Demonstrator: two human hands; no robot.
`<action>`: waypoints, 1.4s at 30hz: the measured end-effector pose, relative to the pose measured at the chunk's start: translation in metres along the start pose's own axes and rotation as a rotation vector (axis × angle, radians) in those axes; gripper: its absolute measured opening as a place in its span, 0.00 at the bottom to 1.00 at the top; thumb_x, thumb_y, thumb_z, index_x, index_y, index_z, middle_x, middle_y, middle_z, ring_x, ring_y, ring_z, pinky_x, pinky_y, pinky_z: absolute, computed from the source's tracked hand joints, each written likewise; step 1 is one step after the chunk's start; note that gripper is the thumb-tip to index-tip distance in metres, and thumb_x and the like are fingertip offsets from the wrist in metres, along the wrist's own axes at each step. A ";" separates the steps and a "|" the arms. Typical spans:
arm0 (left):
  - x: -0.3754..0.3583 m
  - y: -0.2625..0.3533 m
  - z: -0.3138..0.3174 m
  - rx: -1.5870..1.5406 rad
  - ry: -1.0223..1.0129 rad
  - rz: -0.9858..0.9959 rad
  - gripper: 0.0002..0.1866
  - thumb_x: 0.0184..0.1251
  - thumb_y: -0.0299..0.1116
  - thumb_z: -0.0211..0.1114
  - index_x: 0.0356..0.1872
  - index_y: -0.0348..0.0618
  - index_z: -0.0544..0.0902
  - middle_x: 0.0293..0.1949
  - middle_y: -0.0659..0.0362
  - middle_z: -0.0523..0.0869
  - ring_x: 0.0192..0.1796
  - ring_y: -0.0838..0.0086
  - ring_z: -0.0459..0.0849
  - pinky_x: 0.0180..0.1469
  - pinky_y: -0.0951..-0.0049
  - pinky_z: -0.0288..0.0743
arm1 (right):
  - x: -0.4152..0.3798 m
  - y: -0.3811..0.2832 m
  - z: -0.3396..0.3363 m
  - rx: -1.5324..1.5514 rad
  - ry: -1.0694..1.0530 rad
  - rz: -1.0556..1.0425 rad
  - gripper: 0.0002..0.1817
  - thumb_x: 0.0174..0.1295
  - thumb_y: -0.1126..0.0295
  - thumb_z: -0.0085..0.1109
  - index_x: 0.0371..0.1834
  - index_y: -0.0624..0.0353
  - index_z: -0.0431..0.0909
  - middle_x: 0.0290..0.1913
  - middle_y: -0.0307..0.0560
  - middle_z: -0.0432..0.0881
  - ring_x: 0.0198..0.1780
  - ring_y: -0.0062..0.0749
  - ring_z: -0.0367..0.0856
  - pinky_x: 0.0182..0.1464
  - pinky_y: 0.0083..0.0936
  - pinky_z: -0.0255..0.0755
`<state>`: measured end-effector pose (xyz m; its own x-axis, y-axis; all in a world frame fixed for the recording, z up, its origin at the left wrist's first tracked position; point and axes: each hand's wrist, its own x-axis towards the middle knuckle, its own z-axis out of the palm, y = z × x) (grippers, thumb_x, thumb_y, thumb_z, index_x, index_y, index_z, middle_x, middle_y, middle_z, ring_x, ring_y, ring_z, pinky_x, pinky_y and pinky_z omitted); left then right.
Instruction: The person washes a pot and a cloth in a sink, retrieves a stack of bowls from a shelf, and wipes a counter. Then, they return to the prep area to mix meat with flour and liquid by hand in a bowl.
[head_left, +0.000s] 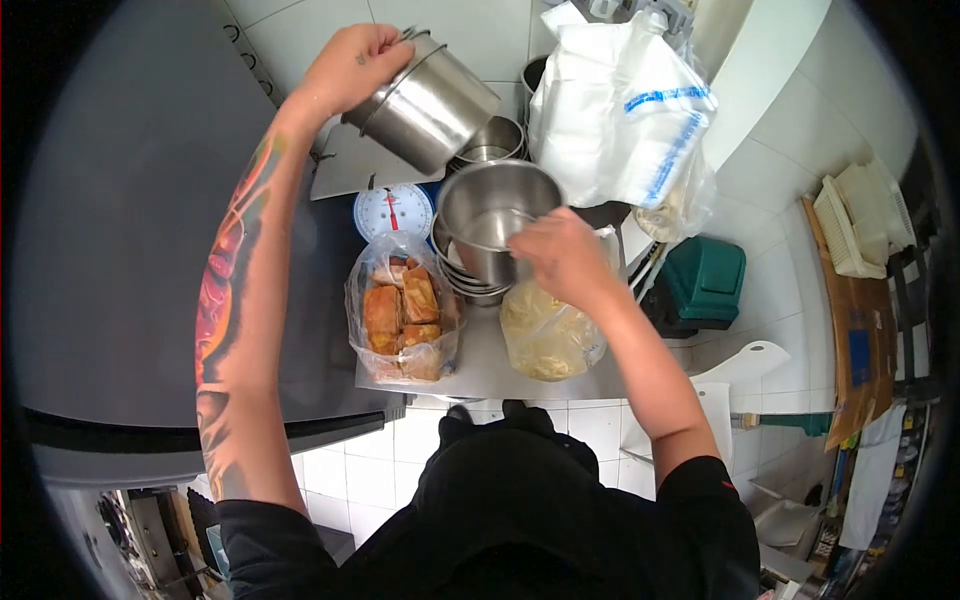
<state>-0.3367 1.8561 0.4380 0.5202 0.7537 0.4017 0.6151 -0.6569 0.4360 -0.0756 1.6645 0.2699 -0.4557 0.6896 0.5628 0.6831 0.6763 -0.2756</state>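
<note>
My left hand point(358, 68), up at the back left, is closed on the rim of tilted stainless-steel pots point(432, 112), which seem to be nested together. Lower and to the right, my right hand point(566, 258) has its fingers closed over the near right rim of another steel pot point(478, 205). That pot sits over a stack of steel bowls or pans point(476, 292), partly hidden beneath it. Left of the stack is a clear plastic bag of browned food blocks point(402, 308). Below my right hand lies a bag of something yellowish point(550, 335).
A dial scale point(392, 212) stands behind the browned food. Another steel pot point(496, 138) is at the back. White plastic bags point(600, 110) hang at the back right. A green bin point(705, 280) stands right of the steel table point(482, 365), and a large grey surface point(130, 220) fills the left.
</note>
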 end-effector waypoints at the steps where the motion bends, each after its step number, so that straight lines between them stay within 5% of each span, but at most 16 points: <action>1: -0.001 0.006 0.000 0.004 0.002 -0.001 0.18 0.67 0.43 0.60 0.32 0.35 0.82 0.20 0.59 0.79 0.25 0.77 0.74 0.30 0.68 0.70 | 0.003 0.009 0.022 0.021 0.044 -0.010 0.13 0.46 0.80 0.59 0.34 0.55 0.85 0.32 0.41 0.86 0.39 0.37 0.84 0.46 0.33 0.71; 3: -0.002 0.020 0.005 0.108 0.097 0.136 0.18 0.67 0.42 0.59 0.30 0.34 0.80 0.20 0.52 0.79 0.24 0.67 0.77 0.31 0.63 0.71 | 0.003 0.025 0.061 0.007 0.031 -0.016 0.14 0.45 0.80 0.59 0.35 0.55 0.85 0.33 0.41 0.86 0.41 0.37 0.83 0.47 0.32 0.71; 8: -0.014 0.009 0.055 0.155 0.095 0.164 0.16 0.71 0.40 0.58 0.33 0.34 0.79 0.22 0.50 0.78 0.25 0.67 0.75 0.33 0.63 0.71 | -0.014 0.033 0.098 0.007 -0.044 0.031 0.13 0.48 0.80 0.60 0.37 0.57 0.85 0.38 0.44 0.85 0.46 0.40 0.81 0.51 0.32 0.72; 10: -0.024 0.011 0.077 0.119 0.069 0.154 0.15 0.71 0.38 0.59 0.33 0.34 0.79 0.23 0.48 0.81 0.26 0.60 0.80 0.32 0.59 0.71 | -0.022 0.031 0.094 0.125 0.108 0.095 0.09 0.53 0.80 0.61 0.38 0.60 0.84 0.43 0.46 0.83 0.47 0.44 0.81 0.52 0.35 0.73; 12: -0.040 0.019 0.104 0.211 0.030 0.169 0.14 0.68 0.38 0.58 0.30 0.37 0.78 0.24 0.44 0.82 0.32 0.45 0.84 0.45 0.49 0.77 | -0.033 0.025 0.081 0.186 0.194 0.149 0.08 0.55 0.80 0.61 0.38 0.61 0.84 0.44 0.46 0.82 0.47 0.46 0.80 0.51 0.36 0.74; 14: -0.065 0.021 0.138 0.349 -0.002 0.347 0.08 0.66 0.34 0.59 0.31 0.40 0.78 0.22 0.47 0.83 0.31 0.50 0.85 0.62 0.45 0.71 | -0.047 0.015 0.068 0.253 0.273 0.202 0.07 0.56 0.80 0.62 0.39 0.62 0.83 0.45 0.47 0.81 0.47 0.48 0.80 0.51 0.36 0.74; 15: -0.077 0.026 0.153 0.352 -0.001 0.339 0.08 0.66 0.34 0.59 0.31 0.40 0.78 0.22 0.47 0.83 0.31 0.50 0.85 0.62 0.45 0.71 | -0.056 0.009 0.062 0.281 0.297 0.239 0.08 0.57 0.80 0.61 0.39 0.62 0.83 0.44 0.48 0.82 0.46 0.48 0.80 0.49 0.36 0.75; 17: -0.100 0.034 0.178 0.502 -0.260 0.325 0.04 0.62 0.30 0.60 0.32 0.42 0.78 0.22 0.53 0.84 0.31 0.56 0.86 0.74 0.41 0.56 | -0.072 0.000 0.058 0.313 0.317 0.272 0.08 0.57 0.80 0.61 0.39 0.62 0.83 0.43 0.48 0.82 0.45 0.48 0.81 0.47 0.36 0.75; 20: -0.135 0.029 0.205 0.587 -0.208 0.380 0.04 0.59 0.30 0.61 0.32 0.43 0.77 0.23 0.55 0.85 0.33 0.60 0.87 0.75 0.39 0.54 | -0.090 -0.017 0.058 0.393 0.177 0.237 0.07 0.57 0.79 0.60 0.39 0.61 0.83 0.40 0.49 0.82 0.41 0.48 0.81 0.45 0.36 0.76; 21: -0.144 0.038 0.202 0.561 -0.262 0.244 0.07 0.65 0.29 0.62 0.42 0.45 0.81 0.31 0.55 0.86 0.39 0.60 0.87 0.76 0.40 0.51 | -0.093 -0.026 0.058 0.442 0.101 0.212 0.07 0.58 0.79 0.60 0.39 0.61 0.83 0.39 0.50 0.82 0.40 0.48 0.82 0.44 0.37 0.76; 22: -0.157 0.049 0.201 0.567 -0.260 0.225 0.07 0.65 0.29 0.62 0.42 0.45 0.81 0.31 0.55 0.86 0.39 0.60 0.87 0.76 0.40 0.51 | -0.097 -0.035 0.061 0.492 0.024 0.183 0.07 0.58 0.78 0.60 0.39 0.61 0.83 0.38 0.50 0.83 0.39 0.48 0.82 0.42 0.38 0.76; 24: -0.187 0.075 0.203 0.193 0.215 0.122 0.16 0.61 0.28 0.66 0.51 0.41 0.81 0.46 0.54 0.88 0.55 0.63 0.85 0.73 0.38 0.53 | -0.108 -0.058 0.069 0.564 -0.040 0.144 0.07 0.59 0.77 0.60 0.39 0.61 0.83 0.38 0.50 0.83 0.39 0.48 0.82 0.42 0.38 0.77; 26: -0.234 0.092 0.202 0.041 0.279 -0.077 0.21 0.63 0.27 0.67 0.58 0.44 0.80 0.55 0.56 0.86 0.60 0.62 0.81 0.73 0.40 0.54 | -0.120 -0.077 0.076 0.631 -0.104 0.108 0.06 0.59 0.76 0.61 0.39 0.60 0.83 0.37 0.50 0.83 0.39 0.48 0.83 0.41 0.39 0.77; 32: -0.481 0.129 0.256 -0.074 0.379 -0.705 0.17 0.68 0.26 0.63 0.57 0.44 0.81 0.53 0.53 0.87 0.57 0.55 0.84 0.69 0.46 0.64 | -0.163 -0.108 0.109 0.727 -0.531 0.001 0.08 0.64 0.69 0.61 0.42 0.59 0.84 0.41 0.47 0.85 0.43 0.47 0.83 0.46 0.38 0.77; 37: -0.673 0.195 0.278 -0.062 0.458 -1.182 0.20 0.65 0.26 0.64 0.59 0.42 0.80 0.50 0.50 0.87 0.52 0.58 0.85 0.58 0.56 0.74 | -0.179 -0.131 0.141 0.351 -1.009 -0.125 0.14 0.67 0.57 0.58 0.43 0.54 0.84 0.44 0.49 0.85 0.50 0.49 0.82 0.52 0.42 0.76; 42: -0.770 0.269 0.254 0.131 0.764 -1.281 0.23 0.66 0.29 0.65 0.63 0.42 0.78 0.54 0.48 0.85 0.54 0.56 0.84 0.58 0.60 0.74 | -0.175 -0.231 0.177 0.194 -1.300 -0.522 0.17 0.67 0.54 0.58 0.48 0.54 0.83 0.47 0.55 0.84 0.53 0.52 0.82 0.55 0.44 0.75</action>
<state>-0.4218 1.1044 0.0417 -0.8001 0.5824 0.1438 0.4708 0.4610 0.7522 -0.2552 1.4335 0.0971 -0.8938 0.0232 -0.4479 0.2349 0.8750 -0.4232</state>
